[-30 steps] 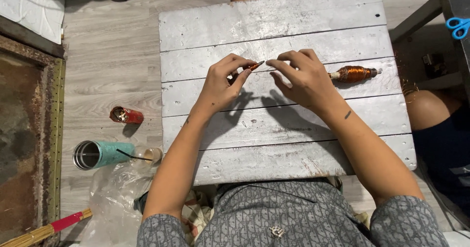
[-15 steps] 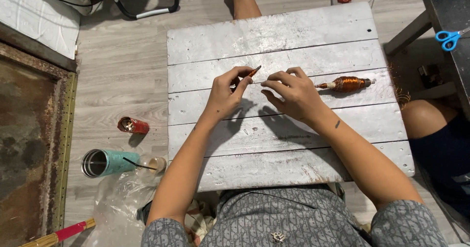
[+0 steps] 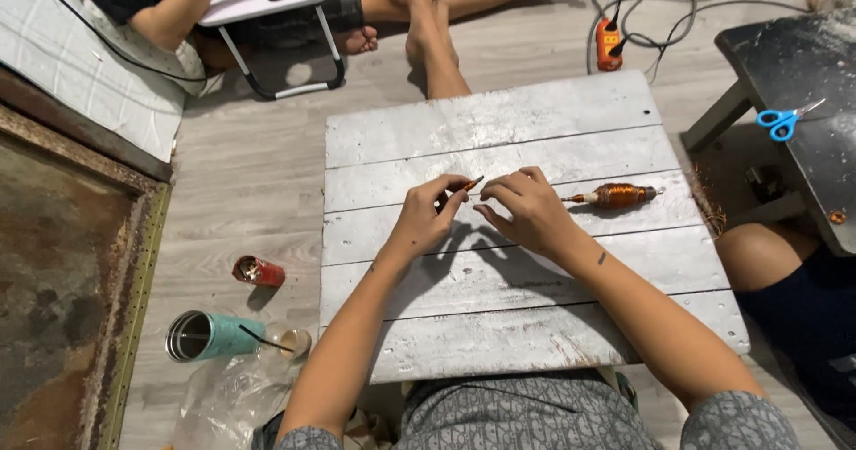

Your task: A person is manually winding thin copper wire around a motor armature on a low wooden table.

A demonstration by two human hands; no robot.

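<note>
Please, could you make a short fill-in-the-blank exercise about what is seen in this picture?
1. Both hands work above a low table made of grey wooden ____.
2. The left hand pinches a thin ____-coloured piece.
3. The copper coil lies on the table, apart from the ____ hand.
4. The scissors have ____ handles.

Missing words: planks; orange; right; blue

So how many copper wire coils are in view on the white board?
1. A single copper wire coil lies on the white plank board, just right of the right hand. The small piece pinched between both hands is too small to identify.
</note>
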